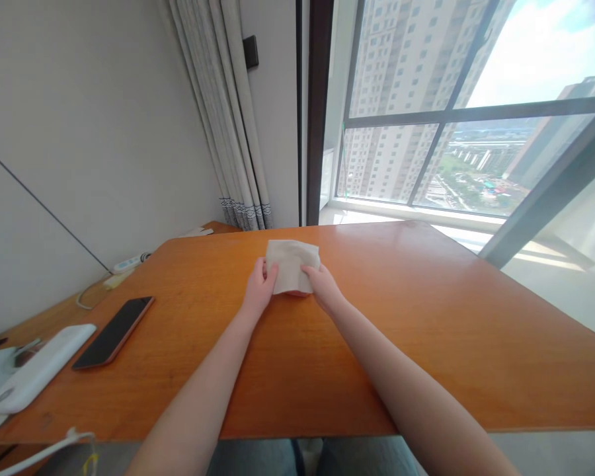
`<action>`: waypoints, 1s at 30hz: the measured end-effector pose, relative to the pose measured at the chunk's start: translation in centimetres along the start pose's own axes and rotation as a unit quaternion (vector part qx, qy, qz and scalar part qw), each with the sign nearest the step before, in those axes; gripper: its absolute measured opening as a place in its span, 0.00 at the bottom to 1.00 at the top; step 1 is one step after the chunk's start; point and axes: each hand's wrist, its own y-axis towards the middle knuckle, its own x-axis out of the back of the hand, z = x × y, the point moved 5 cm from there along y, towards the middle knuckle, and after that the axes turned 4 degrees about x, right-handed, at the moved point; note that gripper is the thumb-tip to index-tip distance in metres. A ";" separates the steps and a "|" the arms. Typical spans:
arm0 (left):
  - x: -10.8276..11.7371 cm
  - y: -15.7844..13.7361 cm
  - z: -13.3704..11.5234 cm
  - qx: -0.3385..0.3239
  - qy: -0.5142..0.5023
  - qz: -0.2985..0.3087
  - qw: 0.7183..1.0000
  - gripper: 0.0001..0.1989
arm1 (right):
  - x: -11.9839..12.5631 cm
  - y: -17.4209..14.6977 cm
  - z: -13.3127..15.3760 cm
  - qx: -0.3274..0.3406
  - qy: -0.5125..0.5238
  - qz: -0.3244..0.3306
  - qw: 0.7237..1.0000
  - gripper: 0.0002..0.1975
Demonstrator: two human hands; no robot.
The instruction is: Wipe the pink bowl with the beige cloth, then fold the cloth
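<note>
An off-white napkin (291, 256), roughly square, is held between my two hands over the far middle of the wooden table; whether it is paper or cloth I cannot tell. My left hand (260, 285) pinches its left edge, thumb on top. At the right edge, my right hand (322, 284) grips it in the same way, with the thumb lying on its surface. Below the near edge shows a thin reddish strip (297, 293), too small to identify. The fingers under the napkin are hidden.
On the left of the orange-brown table (426, 317) lie a dark-screened phone (114, 332) and a white power bank (42, 367). Cables and a white power strip (129, 262) sit along the left wall. A curtain (228, 119) and large window (441, 119) stand beyond the table.
</note>
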 end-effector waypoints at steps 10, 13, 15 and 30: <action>-3.9 0.1 4.3 0.022 -0.062 0.065 0.996 0.18 | 0.9 -0.6 3.7 0.157 -0.388 0.162 0.893 0.13; -4.0 -0.2 4.2 0.038 -0.044 0.071 0.996 0.18 | -0.8 -1.5 2.5 0.132 -0.433 0.214 0.866 0.10; -3.8 -0.3 4.2 0.051 -0.023 0.068 0.996 0.17 | -1.2 -1.6 2.1 0.134 -0.443 0.215 0.860 0.13; -6.8 -2.5 1.5 0.180 -0.391 0.162 0.888 0.25 | -2.2 -2.3 2.9 0.187 -0.484 0.124 0.846 0.06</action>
